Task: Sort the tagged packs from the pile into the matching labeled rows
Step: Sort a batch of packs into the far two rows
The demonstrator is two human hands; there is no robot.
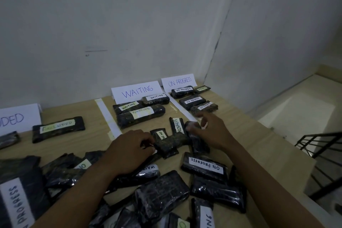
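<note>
Wooden table in a white-walled corner; both hands work at the far edge of the pile.
Left hand, fingers curled, pinches the near end of a dark pack lying crosswise just past its knuckles. Right hand curls over the far end of a glossy pack that runs back beneath its palm. Both packs rest on the table, short of the WAITING sign and ON PROGRESS sign.
</note>
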